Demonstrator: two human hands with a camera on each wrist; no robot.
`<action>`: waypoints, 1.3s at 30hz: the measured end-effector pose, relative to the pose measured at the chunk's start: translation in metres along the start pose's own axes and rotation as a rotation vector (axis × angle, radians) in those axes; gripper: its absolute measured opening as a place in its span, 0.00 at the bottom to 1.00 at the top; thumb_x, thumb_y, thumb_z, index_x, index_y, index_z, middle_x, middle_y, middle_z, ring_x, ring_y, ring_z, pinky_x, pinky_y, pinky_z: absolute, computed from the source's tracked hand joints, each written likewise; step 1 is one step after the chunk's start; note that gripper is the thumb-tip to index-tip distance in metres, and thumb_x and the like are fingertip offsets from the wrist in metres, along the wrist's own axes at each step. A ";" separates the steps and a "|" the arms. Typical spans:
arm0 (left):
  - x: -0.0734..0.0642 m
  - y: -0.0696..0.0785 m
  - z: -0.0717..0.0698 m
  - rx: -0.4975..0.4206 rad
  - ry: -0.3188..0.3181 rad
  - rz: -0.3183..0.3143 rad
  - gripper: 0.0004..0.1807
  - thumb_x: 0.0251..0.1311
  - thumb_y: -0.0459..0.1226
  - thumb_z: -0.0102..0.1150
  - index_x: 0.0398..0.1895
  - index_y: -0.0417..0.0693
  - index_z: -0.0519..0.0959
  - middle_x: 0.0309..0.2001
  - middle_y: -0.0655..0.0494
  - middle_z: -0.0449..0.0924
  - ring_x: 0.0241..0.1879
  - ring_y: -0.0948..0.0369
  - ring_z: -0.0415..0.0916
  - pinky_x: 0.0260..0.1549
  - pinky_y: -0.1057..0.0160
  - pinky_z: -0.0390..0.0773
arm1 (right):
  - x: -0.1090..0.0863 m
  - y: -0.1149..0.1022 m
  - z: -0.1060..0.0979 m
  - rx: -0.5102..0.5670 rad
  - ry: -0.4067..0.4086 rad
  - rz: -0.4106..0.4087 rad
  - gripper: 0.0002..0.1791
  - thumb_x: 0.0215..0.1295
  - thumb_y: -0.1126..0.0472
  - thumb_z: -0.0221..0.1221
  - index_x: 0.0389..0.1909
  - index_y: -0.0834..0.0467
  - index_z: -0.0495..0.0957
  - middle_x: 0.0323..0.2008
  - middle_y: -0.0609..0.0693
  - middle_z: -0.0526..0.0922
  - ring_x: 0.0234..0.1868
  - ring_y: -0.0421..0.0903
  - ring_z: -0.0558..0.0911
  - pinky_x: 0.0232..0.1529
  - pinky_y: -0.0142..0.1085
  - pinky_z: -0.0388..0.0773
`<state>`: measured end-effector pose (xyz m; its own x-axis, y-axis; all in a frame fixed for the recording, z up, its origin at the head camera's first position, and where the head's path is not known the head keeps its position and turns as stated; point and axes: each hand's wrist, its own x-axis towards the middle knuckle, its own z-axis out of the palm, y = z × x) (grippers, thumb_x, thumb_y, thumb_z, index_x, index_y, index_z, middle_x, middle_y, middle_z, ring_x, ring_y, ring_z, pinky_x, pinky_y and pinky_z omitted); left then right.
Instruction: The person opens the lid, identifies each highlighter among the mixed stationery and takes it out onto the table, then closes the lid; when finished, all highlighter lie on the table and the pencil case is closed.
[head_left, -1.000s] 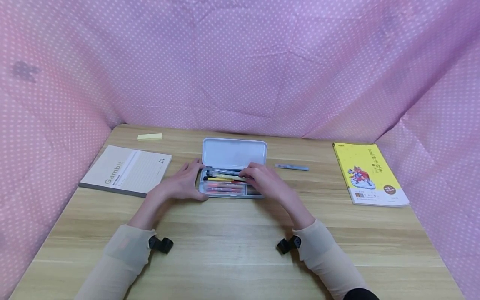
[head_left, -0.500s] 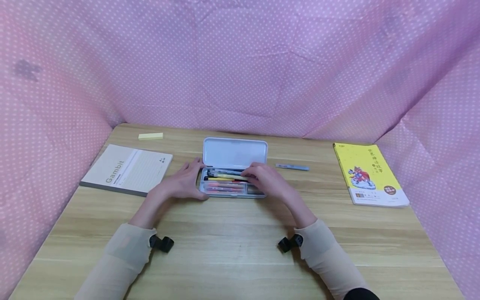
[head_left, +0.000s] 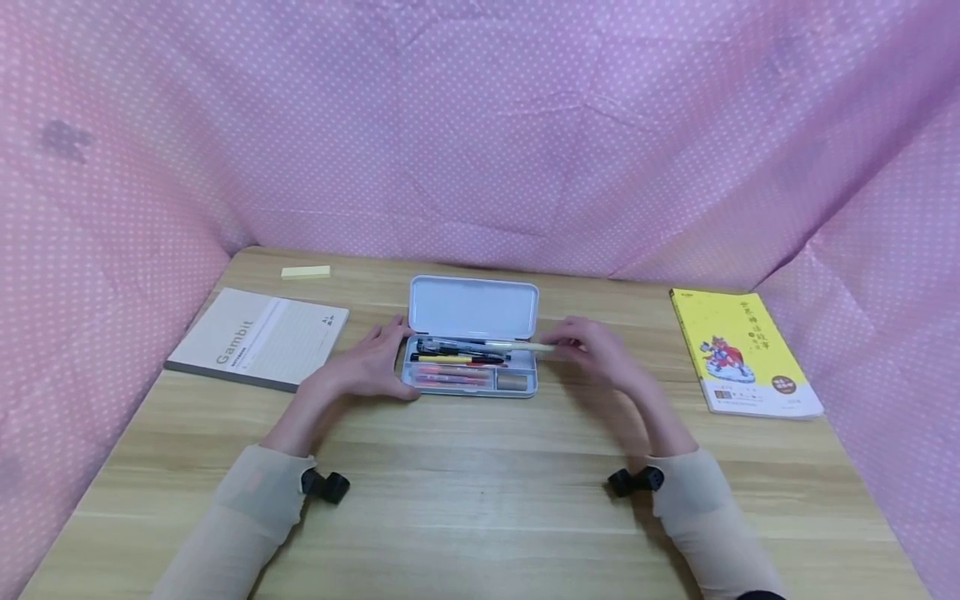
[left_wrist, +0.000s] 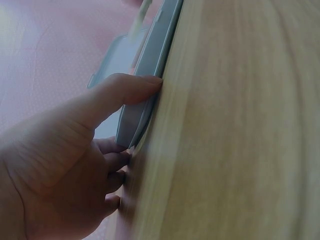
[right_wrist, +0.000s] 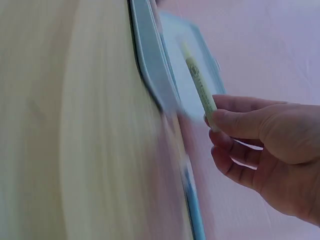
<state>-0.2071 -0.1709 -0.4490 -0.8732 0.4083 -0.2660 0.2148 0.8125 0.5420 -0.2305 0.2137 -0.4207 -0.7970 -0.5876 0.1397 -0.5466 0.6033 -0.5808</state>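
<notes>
A pale blue pencil case lies on the table with its lid raised. My left hand grips its left end, thumb at the front corner and fingers behind, as the left wrist view shows. My right hand pinches a pale yellow-green highlighter by one end, just past the case's right side. The highlighter's other end points left over the case. Inside are a yellow-and-black pen, other dark pens, several pinkish pens in the front compartment and a greyish-brown block.
A blue pen lies right of the case, hidden behind my right hand in the head view. A grey notebook is at left, a pale yellow strip behind it. A yellow book lies at right. Pink dotted cloth surrounds the table.
My right hand has moved right, out of the pencil case, drawing the pale highlighter with it past the case's right edge. My left hand has stayed on the case.
</notes>
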 end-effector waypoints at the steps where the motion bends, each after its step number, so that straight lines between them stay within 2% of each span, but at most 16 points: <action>1: 0.000 0.000 0.000 0.000 -0.001 0.000 0.58 0.45 0.56 0.75 0.75 0.44 0.57 0.83 0.32 0.36 0.80 0.28 0.36 0.79 0.32 0.46 | -0.006 0.006 -0.005 0.006 0.013 -0.001 0.14 0.64 0.76 0.62 0.49 0.64 0.86 0.45 0.58 0.89 0.45 0.52 0.86 0.48 0.41 0.88; 7: -0.002 -0.001 -0.001 -0.001 -0.008 0.002 0.59 0.46 0.56 0.75 0.78 0.45 0.54 0.83 0.31 0.35 0.81 0.29 0.35 0.80 0.32 0.44 | -0.039 0.044 -0.031 -0.022 0.069 0.007 0.14 0.62 0.77 0.64 0.45 0.63 0.87 0.39 0.55 0.88 0.38 0.42 0.83 0.40 0.27 0.83; 12: -0.002 -0.003 0.000 -0.004 -0.004 0.005 0.60 0.46 0.57 0.75 0.78 0.45 0.54 0.83 0.31 0.35 0.81 0.29 0.35 0.80 0.32 0.44 | -0.054 0.058 -0.043 -0.069 0.089 0.044 0.13 0.63 0.74 0.65 0.45 0.58 0.88 0.39 0.53 0.89 0.38 0.41 0.84 0.40 0.27 0.84; 16: -0.003 -0.004 0.000 -0.011 -0.004 0.014 0.58 0.46 0.56 0.75 0.76 0.44 0.55 0.82 0.30 0.35 0.81 0.31 0.35 0.81 0.34 0.42 | -0.055 0.062 -0.045 -0.103 0.107 0.057 0.13 0.61 0.74 0.66 0.45 0.58 0.88 0.40 0.53 0.90 0.38 0.39 0.84 0.40 0.26 0.83; 21: -0.002 -0.003 -0.001 -0.012 -0.004 0.020 0.57 0.46 0.56 0.75 0.75 0.43 0.56 0.82 0.29 0.35 0.82 0.32 0.34 0.81 0.35 0.40 | -0.054 0.066 -0.045 -0.146 0.104 0.078 0.14 0.61 0.74 0.67 0.45 0.58 0.89 0.41 0.52 0.90 0.39 0.42 0.85 0.41 0.27 0.83; 31: -0.001 -0.002 0.002 0.015 0.004 0.000 0.59 0.46 0.58 0.75 0.77 0.45 0.55 0.83 0.32 0.37 0.81 0.30 0.38 0.79 0.32 0.49 | -0.056 0.066 -0.040 -0.205 0.052 0.160 0.13 0.64 0.73 0.64 0.44 0.55 0.89 0.42 0.52 0.90 0.43 0.48 0.87 0.45 0.37 0.86; 39: -0.002 -0.002 0.000 0.006 -0.004 0.008 0.59 0.47 0.57 0.75 0.77 0.43 0.54 0.83 0.30 0.35 0.81 0.31 0.36 0.81 0.34 0.44 | -0.055 0.067 -0.037 -0.217 0.042 0.163 0.13 0.63 0.73 0.65 0.44 0.55 0.89 0.42 0.53 0.89 0.43 0.48 0.86 0.45 0.40 0.86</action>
<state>-0.2061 -0.1732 -0.4501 -0.8698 0.4162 -0.2649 0.2240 0.8116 0.5396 -0.2334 0.3064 -0.4377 -0.8864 -0.4532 0.0940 -0.4489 0.7923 -0.4133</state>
